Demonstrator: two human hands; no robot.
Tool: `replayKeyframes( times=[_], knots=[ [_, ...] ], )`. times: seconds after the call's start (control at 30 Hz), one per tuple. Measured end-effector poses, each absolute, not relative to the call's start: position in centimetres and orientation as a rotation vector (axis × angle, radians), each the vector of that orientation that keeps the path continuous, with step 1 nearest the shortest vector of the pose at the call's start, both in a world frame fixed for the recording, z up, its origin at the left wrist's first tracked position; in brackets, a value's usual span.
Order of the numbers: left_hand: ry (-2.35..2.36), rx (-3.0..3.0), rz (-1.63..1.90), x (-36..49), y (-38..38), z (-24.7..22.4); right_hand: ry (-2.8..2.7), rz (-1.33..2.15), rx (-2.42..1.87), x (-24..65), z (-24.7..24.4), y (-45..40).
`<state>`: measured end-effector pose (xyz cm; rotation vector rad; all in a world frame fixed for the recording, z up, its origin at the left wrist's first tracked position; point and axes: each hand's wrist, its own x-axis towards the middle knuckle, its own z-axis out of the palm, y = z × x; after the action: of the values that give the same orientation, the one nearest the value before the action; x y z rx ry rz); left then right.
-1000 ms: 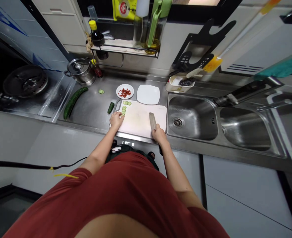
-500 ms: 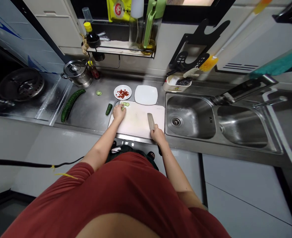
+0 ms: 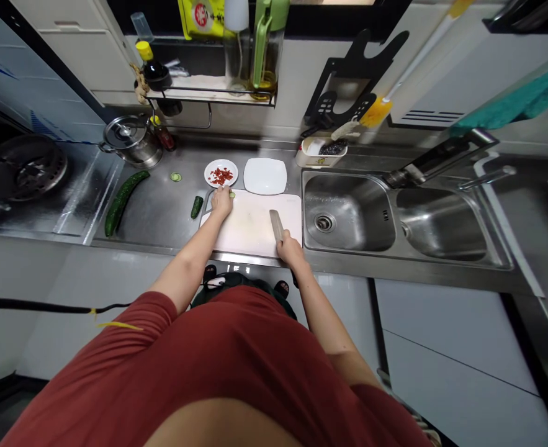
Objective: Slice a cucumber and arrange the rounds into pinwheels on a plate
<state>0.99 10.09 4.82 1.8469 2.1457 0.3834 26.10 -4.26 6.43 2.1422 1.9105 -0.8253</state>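
My left hand (image 3: 221, 202) is at the far left corner of the white cutting board (image 3: 250, 226), its fingers closed down over thin cucumber slices (image 3: 232, 195); most of them are hidden under the fingers. My right hand (image 3: 290, 248) grips a knife (image 3: 276, 225) by its handle, the blade lying over the right part of the board and pointing away from me. A short cucumber piece (image 3: 197, 207) lies left of the board. Beyond my left hand stands a small white plate (image 3: 234, 177) with chopped red pieces, beside a bare white square plate (image 3: 265, 176).
A whole cucumber (image 3: 123, 200) and a few slices (image 3: 175, 177) lie on the steel counter at left. A lidded pot (image 3: 134, 146) and a sauce bottle (image 3: 164, 138) stand behind. The double sink (image 3: 350, 214) borders the board's right side.
My left hand has moved slightly away from me and covers more of the cucumber slices. The knife stays in my right hand in about the same place. The view has shifted a little.
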Motion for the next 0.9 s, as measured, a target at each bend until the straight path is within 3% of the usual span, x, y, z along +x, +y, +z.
replayKeyframes(
  times=[0.27, 0.57, 0.9],
  knots=[
    [1.858, 1.534, 0.505, 2.0, 8.8, 4.5, 1.914, -0.807, 2.142, 26.2, 6.2, -4.2],
    [1.401, 1.946, 0.184, 2.5, 6.7, 4.3, 1.905, -0.797, 2.133, 26.0, 6.9, -4.3],
    [1.835, 1.827, 0.34, 2.6, 5.7, 3.8, 1.964, -0.741, 2.073, 25.8, 7.5, -4.6]
  ],
)
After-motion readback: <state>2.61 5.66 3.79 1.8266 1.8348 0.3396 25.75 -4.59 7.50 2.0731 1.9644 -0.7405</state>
